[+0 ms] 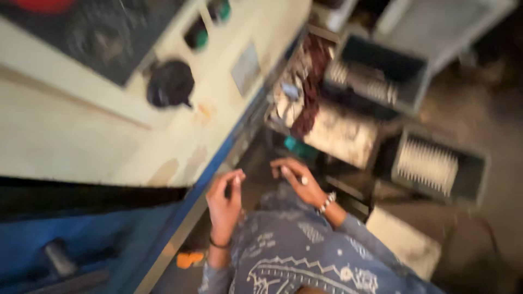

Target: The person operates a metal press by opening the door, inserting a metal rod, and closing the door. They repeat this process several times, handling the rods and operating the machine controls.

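Note:
The view is blurred by motion. My left hand (224, 200) is raised in front of my patterned blue shirt, fingers curled together near something small and pale at the fingertips. The blur hides whether it grips anything. My right hand (297, 179), with a beaded bracelet at the wrist, is closed around a small thin pale piece (303, 180) whose tip pokes out between the fingers. The hands are a short way apart, beside the blue edge of a machine.
A cream machine panel (98, 136) with a black knob (170, 83) and green buttons (201, 38) fills the left. Its blue base (65, 245) lies below. Grey crates (436, 163) of metal parts stand at right. A small orange thing (189, 259) lies on the floor.

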`<state>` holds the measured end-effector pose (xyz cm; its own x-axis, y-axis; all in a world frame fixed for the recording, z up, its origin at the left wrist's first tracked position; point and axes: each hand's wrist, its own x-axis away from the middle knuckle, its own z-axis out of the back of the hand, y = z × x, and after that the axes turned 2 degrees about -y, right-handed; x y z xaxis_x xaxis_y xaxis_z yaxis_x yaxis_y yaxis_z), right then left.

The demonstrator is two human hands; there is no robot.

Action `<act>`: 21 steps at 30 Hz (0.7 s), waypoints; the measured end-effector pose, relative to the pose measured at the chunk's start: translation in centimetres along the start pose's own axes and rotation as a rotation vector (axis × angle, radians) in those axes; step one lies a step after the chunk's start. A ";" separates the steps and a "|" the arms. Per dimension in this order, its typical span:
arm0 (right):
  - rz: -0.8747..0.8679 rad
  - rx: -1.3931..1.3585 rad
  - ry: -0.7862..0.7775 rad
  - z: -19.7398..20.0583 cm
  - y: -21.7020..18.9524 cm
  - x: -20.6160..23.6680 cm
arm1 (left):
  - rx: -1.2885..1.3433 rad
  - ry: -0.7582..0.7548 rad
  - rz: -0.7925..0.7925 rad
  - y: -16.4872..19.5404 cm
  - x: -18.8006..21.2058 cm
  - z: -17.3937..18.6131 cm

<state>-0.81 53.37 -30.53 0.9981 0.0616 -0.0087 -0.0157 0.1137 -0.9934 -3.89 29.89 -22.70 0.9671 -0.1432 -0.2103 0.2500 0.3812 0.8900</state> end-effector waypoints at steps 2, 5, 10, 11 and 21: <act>0.026 -0.109 -0.114 2.1 -0.2 -1.8 | 0.028 0.127 -0.049 1.6 -1.9 -2.4; -0.097 -0.026 -0.030 4.0 -0.4 -5.4 | -0.045 0.303 -0.106 3.7 -4.2 -3.4; 0.245 0.054 -0.559 2.8 -2.6 -9.6 | -0.339 0.712 -0.217 3.9 -4.3 -2.6; 0.293 0.049 -0.630 2.4 -3.2 -10.3 | -0.337 0.835 -0.205 3.5 -3.6 -2.2; 0.228 0.043 -0.869 2.0 -4.3 -10.2 | -1.037 1.365 -0.110 -1.6 6.2 15.8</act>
<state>-11.05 54.22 -25.90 0.5731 0.8136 -0.0981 -0.2272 0.0427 -0.9729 0.96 13.98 -19.08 0.1442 0.4050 -0.9029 -0.2955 0.8884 0.3514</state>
